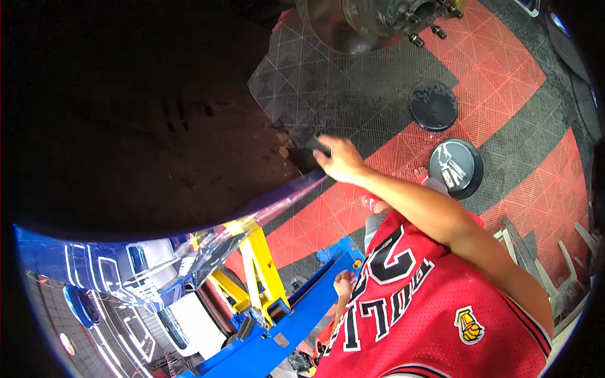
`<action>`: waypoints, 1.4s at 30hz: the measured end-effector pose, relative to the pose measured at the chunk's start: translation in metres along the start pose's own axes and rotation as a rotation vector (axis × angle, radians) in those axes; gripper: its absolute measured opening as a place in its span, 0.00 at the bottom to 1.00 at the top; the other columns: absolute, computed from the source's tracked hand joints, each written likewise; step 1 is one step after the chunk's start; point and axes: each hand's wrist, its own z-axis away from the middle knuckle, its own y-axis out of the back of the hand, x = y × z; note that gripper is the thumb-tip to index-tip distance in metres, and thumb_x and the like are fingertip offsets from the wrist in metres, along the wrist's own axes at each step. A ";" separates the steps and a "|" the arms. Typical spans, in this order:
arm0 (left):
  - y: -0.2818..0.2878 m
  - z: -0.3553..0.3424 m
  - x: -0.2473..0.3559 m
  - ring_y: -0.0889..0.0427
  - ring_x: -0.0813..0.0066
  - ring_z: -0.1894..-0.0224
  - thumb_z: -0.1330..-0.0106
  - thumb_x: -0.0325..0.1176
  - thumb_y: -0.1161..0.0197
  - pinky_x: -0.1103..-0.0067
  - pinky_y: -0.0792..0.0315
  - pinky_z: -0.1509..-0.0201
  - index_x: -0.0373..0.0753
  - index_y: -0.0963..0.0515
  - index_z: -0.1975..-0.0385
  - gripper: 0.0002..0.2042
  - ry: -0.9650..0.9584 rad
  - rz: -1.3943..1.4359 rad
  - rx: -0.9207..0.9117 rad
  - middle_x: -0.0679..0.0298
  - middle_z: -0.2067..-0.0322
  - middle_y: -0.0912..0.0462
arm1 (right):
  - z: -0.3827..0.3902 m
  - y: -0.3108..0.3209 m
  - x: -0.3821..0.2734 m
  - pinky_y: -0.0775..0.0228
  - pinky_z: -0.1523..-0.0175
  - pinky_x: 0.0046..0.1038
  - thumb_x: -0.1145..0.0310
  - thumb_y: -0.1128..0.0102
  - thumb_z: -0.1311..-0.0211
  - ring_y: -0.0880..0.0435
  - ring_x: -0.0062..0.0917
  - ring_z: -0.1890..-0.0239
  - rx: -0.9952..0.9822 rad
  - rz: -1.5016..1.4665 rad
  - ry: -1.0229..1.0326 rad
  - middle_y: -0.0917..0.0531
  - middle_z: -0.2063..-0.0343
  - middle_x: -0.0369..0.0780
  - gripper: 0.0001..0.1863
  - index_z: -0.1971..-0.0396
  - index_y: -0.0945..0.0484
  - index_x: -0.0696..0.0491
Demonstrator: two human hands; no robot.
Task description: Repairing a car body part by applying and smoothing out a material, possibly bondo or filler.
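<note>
My right hand (340,160) reaches out to the lower edge of a blue car body panel (277,195). Its fingers are closed around a dark, block-like pad (322,146), partly hidden by the hand. Beyond that edge lies the dark, dirty wheel well (208,138) of the raised car. Low beside my body, my left hand (344,283) shows small in front of a blue lift arm (315,280). Its finger positions are too small to make out, and I see nothing in it.
A bare wheel hub (403,16) with studs juts in above. Two round black tubs (433,106) (455,167) stand on the red and grey tiled floor (378,82); the nearer one reflects light. Yellow lift parts (258,271) rise at lower left; metal legs (558,271) stand at right.
</note>
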 end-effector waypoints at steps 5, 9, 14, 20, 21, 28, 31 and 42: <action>-0.002 0.003 0.001 0.20 0.71 0.76 0.32 0.34 0.48 0.77 0.29 0.79 0.36 0.26 0.59 0.09 -0.055 -0.050 0.008 0.58 0.71 0.18 | -0.004 -0.003 -0.004 0.27 0.62 0.38 0.67 0.42 0.45 0.18 0.45 0.66 -0.017 0.059 0.071 0.19 0.68 0.52 0.12 0.63 0.23 0.58; 0.002 0.005 -0.005 0.20 0.71 0.75 0.33 0.33 0.48 0.80 0.27 0.76 0.34 0.24 0.62 0.09 -0.428 -0.208 -0.168 0.57 0.71 0.19 | -0.012 0.002 -0.008 0.27 0.59 0.37 0.67 0.42 0.45 0.17 0.43 0.66 -0.071 0.080 -0.056 0.19 0.69 0.52 0.14 0.61 0.23 0.58; -0.010 0.018 0.008 0.19 0.70 0.74 0.33 0.34 0.46 0.78 0.27 0.76 0.34 0.25 0.60 0.10 -0.039 -0.087 0.002 0.57 0.70 0.18 | -0.002 0.012 -0.006 0.28 0.64 0.35 0.67 0.42 0.44 0.16 0.39 0.69 -0.135 0.021 -0.155 0.18 0.73 0.49 0.12 0.62 0.23 0.56; -0.017 0.017 0.023 0.18 0.69 0.72 0.33 0.33 0.47 0.79 0.28 0.77 0.33 0.26 0.59 0.10 -0.029 -0.087 -0.002 0.56 0.70 0.18 | 0.007 0.013 0.003 0.27 0.61 0.37 0.66 0.43 0.43 0.17 0.41 0.67 -0.080 0.018 -0.108 0.18 0.70 0.51 0.13 0.61 0.24 0.57; -0.015 0.013 0.031 0.18 0.69 0.73 0.33 0.33 0.47 0.79 0.28 0.77 0.33 0.26 0.59 0.10 -0.062 -0.113 -0.053 0.56 0.70 0.18 | -0.005 0.018 0.000 0.27 0.57 0.40 0.65 0.44 0.43 0.17 0.45 0.63 -0.150 0.001 -0.236 0.18 0.67 0.53 0.15 0.60 0.24 0.59; -0.012 0.007 0.011 0.18 0.68 0.71 0.32 0.33 0.48 0.78 0.29 0.77 0.34 0.27 0.60 0.09 -0.001 0.003 -0.002 0.57 0.69 0.18 | 0.027 0.012 0.009 0.29 0.63 0.38 0.67 0.43 0.43 0.20 0.44 0.65 -0.006 0.047 0.045 0.21 0.68 0.49 0.11 0.62 0.23 0.56; -0.017 0.018 0.019 0.18 0.68 0.71 0.32 0.33 0.48 0.78 0.29 0.77 0.34 0.27 0.59 0.10 0.020 -0.079 0.009 0.58 0.69 0.18 | 0.014 0.016 0.012 0.29 0.57 0.42 0.68 0.44 0.42 0.21 0.46 0.62 -0.108 0.033 -0.013 0.22 0.66 0.51 0.13 0.59 0.25 0.58; -0.015 0.019 0.000 0.22 0.72 0.78 0.33 0.31 0.47 0.79 0.29 0.80 0.34 0.26 0.63 0.07 0.005 0.119 0.017 0.59 0.74 0.21 | 0.026 0.011 0.011 0.28 0.58 0.34 0.71 0.47 0.39 0.20 0.41 0.60 -0.086 -0.094 0.108 0.20 0.62 0.47 0.11 0.58 0.23 0.56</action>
